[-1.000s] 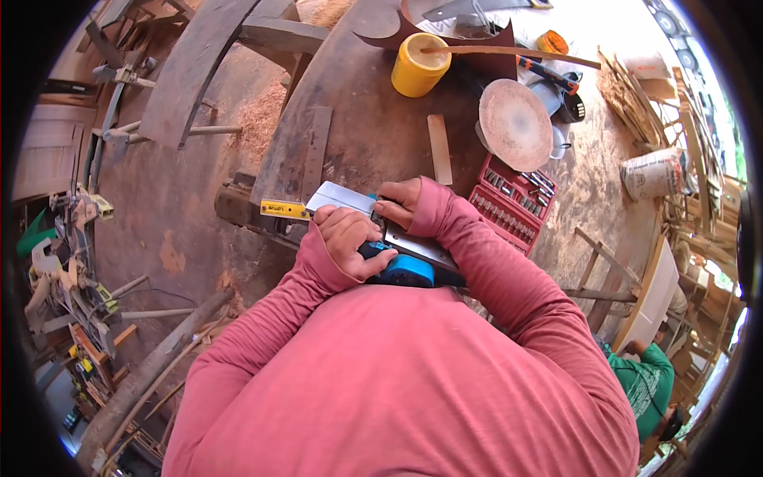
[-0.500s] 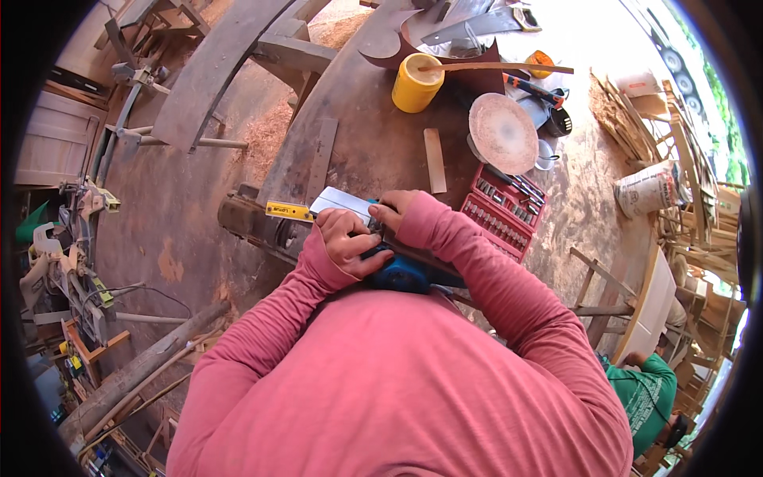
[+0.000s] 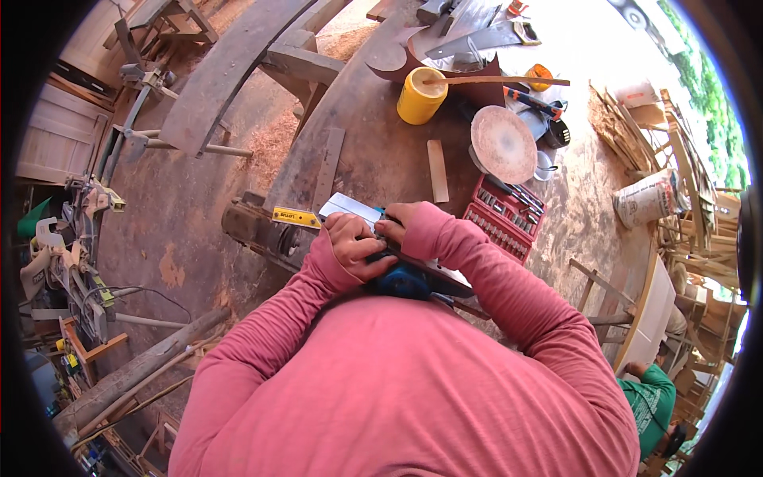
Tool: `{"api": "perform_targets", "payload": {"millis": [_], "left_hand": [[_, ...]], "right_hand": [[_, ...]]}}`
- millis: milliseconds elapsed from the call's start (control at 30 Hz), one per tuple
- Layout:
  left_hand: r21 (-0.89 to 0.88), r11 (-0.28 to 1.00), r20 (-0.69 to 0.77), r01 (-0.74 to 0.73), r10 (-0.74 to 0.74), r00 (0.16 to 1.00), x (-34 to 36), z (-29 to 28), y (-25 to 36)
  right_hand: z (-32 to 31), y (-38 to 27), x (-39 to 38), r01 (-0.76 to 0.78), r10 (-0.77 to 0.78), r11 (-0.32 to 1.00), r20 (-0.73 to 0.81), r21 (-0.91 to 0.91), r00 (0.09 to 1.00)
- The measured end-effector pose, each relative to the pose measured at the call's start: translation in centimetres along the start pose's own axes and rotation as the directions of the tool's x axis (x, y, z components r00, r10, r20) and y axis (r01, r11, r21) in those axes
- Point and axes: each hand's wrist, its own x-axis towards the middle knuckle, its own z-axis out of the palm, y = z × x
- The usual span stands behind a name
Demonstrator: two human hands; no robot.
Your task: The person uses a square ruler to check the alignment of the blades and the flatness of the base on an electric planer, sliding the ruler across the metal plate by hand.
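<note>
At the front of the workbench [image 3: 373,151], close against my body, my left hand [image 3: 355,245] grips a blue power tool [image 3: 401,282], which looks like a planer, with curled fingers. My right hand [image 3: 401,222] is closed on the tool's upper metal part, its thumb beside my left fingers. A flat silver plate [image 3: 347,205] lies just beyond my knuckles, with a yellow bar [image 3: 294,217] sticking out to the left. The underside of both grips is hidden. A metal strip [image 3: 328,163] and a short wooden slat [image 3: 437,171] lie just beyond, and a red socket case [image 3: 502,219] sits to the right.
Farther back are a yellow tub [image 3: 421,102] with a stick across it, a round dusty disc [image 3: 502,143] and a handsaw [image 3: 477,41]. Clamps [image 3: 75,254] and poles crowd the left. A bucket [image 3: 640,199] stands right. A co-worker in green [image 3: 648,405] is at lower right.
The view has shifted, so the bench and its objects sit a little lower in the picture. My hands stay on the tool, with only slight finger movement.
</note>
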Motion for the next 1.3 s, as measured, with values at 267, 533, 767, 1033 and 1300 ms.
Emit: {"api": "perform_targets", "payload": {"millis": [267, 533, 767, 1033, 1300], "left_hand": [[-0.019, 1.000, 0.009, 0.018, -0.018, 1.000, 0.6, 0.0, -0.3], [-0.002, 1.000, 0.037, 0.018, -0.017, 0.999, 0.9, -0.3, -0.3], [-0.042, 0.994, 0.037, 0.098, -0.097, 0.995, 1.1, -0.1, -0.5], [0.002, 0.994, 0.050, 0.107, -0.107, 0.993, 0.8, -0.3, 0.0], [0.031, 0.990, 0.110, 0.141, -0.143, 0.984, 1.0, -0.1, 0.3]], "right_hand": [[0.2, 2.4, 0.8, 0.147, -0.160, 0.976, 0.070, 0.162, 0.985], [1.5, 3.8, 2.1, 0.297, -0.295, 0.954, -0.046, 0.043, 0.954], [1.5, 4.3, 3.5, 0.422, -0.422, 0.907, -0.051, -0.013, 0.905], [0.5, 3.0, 2.3, 0.299, -0.300, 0.946, -0.012, 0.125, 0.954], [1.5, 4.7, 3.2, 0.388, -0.386, 0.891, -0.058, 0.236, 0.921]]}}
